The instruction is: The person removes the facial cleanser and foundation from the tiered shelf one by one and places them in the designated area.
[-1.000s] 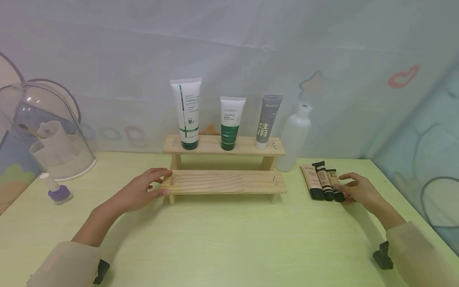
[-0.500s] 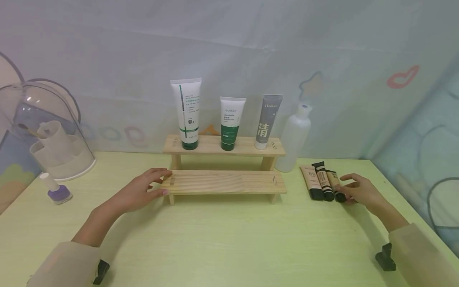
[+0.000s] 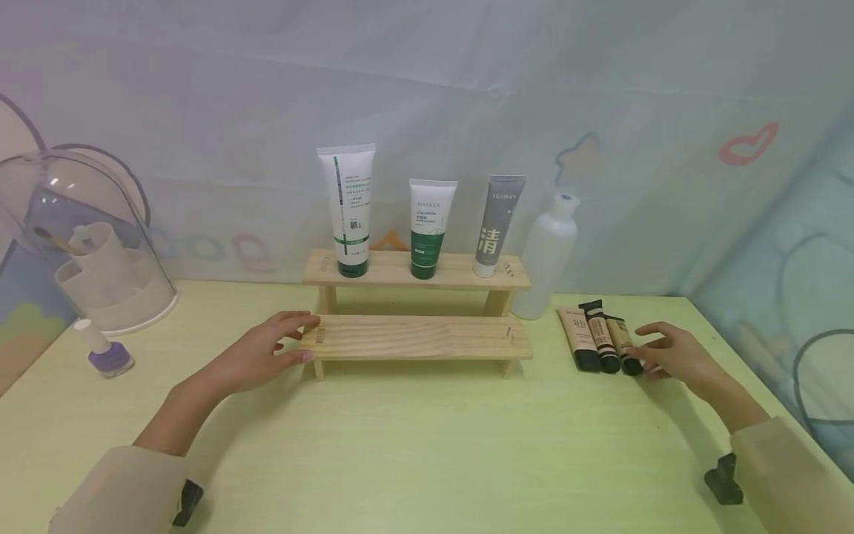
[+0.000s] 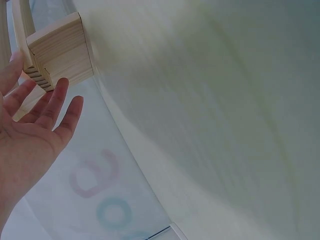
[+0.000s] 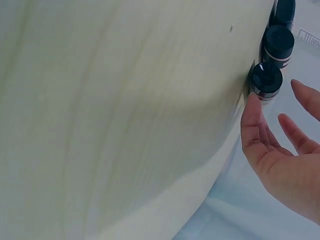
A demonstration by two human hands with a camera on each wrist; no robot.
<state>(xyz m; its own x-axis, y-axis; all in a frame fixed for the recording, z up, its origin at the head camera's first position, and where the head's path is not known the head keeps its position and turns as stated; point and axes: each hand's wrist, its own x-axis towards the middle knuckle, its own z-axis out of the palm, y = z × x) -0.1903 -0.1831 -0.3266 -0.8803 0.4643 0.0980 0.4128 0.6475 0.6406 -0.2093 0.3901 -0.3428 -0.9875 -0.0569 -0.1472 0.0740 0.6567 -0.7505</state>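
A pale printed cloth (image 3: 434,89) hangs behind a yellow-green worktop (image 3: 414,452) as a person in beige sleeves (image 3: 123,489) reaches to both sides. At far left stands a clear plastic dome (image 3: 67,178) over white cylindrical compartments (image 3: 110,278), cut off by the head view's edge.

At centre is a two-tier light-wood rack (image 3: 414,337); the left hand (image 3: 260,352) holds the left end of its lower board between thumb and forefinger. A translucent white plastic bottle (image 3: 549,245) stands behind the rack's right end, its lower part partly hidden. On the upper board, a tall white tube (image 3: 350,211), a white-and-green tube (image 3: 428,230) and a slim grey tube (image 3: 499,222) stand on their caps.

The right hand (image 3: 680,360), by far the nearer, is beside three flat-lying tubes: a broad beige tube (image 3: 577,334), a slim black-and-beige tube (image 3: 602,337) and, rightmost, a small beige tube with a black cap (image 3: 621,337). This last lies just left of the grip, cap toward the person, its long axis running away and slightly left. The grip is loose, digits parted, one tip at the cap; how firmly it presses is unclear. The right wrist view shows mainly the caps, with the tube bodies largely out of sight.
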